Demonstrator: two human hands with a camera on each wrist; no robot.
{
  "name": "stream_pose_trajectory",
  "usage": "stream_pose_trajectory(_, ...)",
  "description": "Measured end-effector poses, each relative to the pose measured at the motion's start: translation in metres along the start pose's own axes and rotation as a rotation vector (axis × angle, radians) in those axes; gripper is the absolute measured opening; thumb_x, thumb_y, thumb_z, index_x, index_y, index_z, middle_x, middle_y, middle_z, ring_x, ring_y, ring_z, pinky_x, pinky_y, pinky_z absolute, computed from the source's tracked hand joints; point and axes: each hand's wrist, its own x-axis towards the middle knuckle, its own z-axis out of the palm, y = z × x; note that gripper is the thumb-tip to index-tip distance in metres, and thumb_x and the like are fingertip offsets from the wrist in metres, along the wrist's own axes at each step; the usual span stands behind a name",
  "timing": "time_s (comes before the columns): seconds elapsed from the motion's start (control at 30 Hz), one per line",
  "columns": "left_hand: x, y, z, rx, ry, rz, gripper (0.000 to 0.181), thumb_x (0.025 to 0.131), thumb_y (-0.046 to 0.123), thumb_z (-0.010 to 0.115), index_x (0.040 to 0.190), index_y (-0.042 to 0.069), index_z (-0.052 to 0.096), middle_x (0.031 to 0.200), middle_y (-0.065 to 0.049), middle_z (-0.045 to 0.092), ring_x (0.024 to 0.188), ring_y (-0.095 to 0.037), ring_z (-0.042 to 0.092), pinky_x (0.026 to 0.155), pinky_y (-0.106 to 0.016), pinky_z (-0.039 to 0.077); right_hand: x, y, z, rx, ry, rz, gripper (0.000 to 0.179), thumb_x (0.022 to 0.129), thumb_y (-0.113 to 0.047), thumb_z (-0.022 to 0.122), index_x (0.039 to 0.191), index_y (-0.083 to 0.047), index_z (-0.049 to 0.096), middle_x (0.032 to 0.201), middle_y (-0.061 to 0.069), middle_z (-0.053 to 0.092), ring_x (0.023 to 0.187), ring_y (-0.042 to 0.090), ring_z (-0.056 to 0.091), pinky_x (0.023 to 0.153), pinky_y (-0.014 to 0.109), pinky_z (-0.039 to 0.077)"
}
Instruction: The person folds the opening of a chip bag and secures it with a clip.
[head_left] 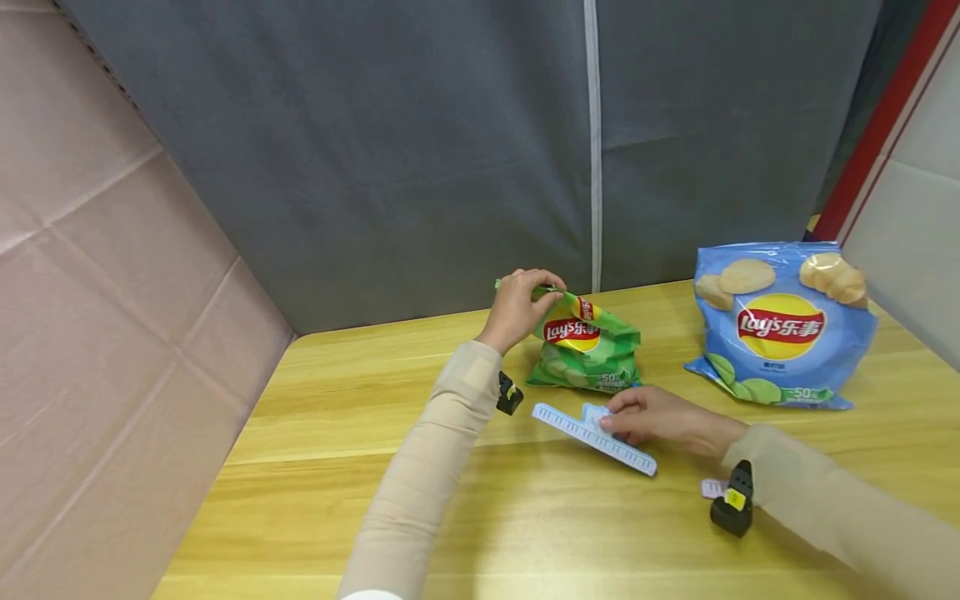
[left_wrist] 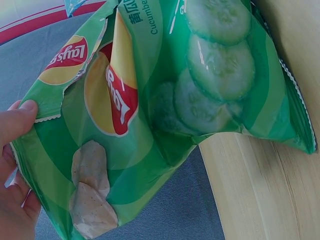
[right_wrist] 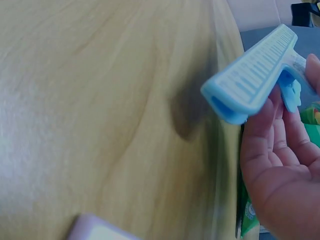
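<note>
My left hand (head_left: 519, 307) pinches the top edge of a green chip bag (head_left: 592, 354), which stands on the table with its top folded over. In the left wrist view, the thumb presses the torn flap of the green bag (left_wrist: 170, 100), and cucumber slices are printed on its front. My right hand (head_left: 663, 419) grips a long light-blue bag clip (head_left: 596, 435) by its handle, in front of the green bag. From the right wrist view, the clip (right_wrist: 252, 77) is held above the table, thumb and fingers at its handle.
A larger blue chip bag (head_left: 780, 333) stands upright at the right. A pink clip (head_left: 712, 488) lies on the wooden table (head_left: 337, 467), partly hidden by the right wrist camera. A grey curtain (head_left: 420, 167) hangs behind the table.
</note>
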Motion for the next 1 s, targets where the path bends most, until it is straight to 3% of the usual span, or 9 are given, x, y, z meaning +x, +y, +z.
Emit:
stream_pose_trajectory(0.4, 0.000, -0.001, 0.001, 0.008, 0.007, 0.012, 0.012, 0.084, 0.018, 0.061, 0.093, 0.013, 0.067, 0.097, 0.002, 0.065, 0.080, -0.013, 0.050, 0.077, -0.025, 0.037, -0.012, -0.004, -0.012, 0.087, 0.028, 0.033, 0.043, 0.082, -0.027, 0.064, 0.107, 0.005, 0.052, 0.095, 0.007, 0.059, 0.085, 0.016, 0.057, 0.078, 0.032, 0.047)
stream_pose_trajectory(0.67, 0.001, -0.002, 0.001, 0.005, -0.001, 0.002, 0.013, 0.084, 0.018, 0.061, 0.094, 0.014, 0.067, 0.098, 0.003, 0.064, 0.081, -0.012, 0.049, 0.077, -0.025, 0.037, -0.016, -0.007, -0.021, 0.075, 0.098, 0.017, 0.061, 0.082, -0.029, 0.064, 0.123, 0.009, 0.040, 0.101, 0.009, 0.058, 0.089, 0.016, 0.056, 0.081, 0.034, 0.046)
stream_pose_trajectory(1.0, 0.001, -0.002, 0.001, 0.013, -0.006, 0.004, 0.012, 0.084, 0.019, 0.061, 0.093, 0.014, 0.067, 0.098, 0.003, 0.064, 0.083, -0.012, 0.051, 0.078, -0.026, 0.037, -0.020, -0.009, -0.030, 0.083, 0.136, -0.012, 0.065, 0.083, -0.029, 0.062, 0.126, 0.012, 0.035, 0.102, 0.009, 0.058, 0.089, 0.015, 0.057, 0.082, 0.035, 0.045)
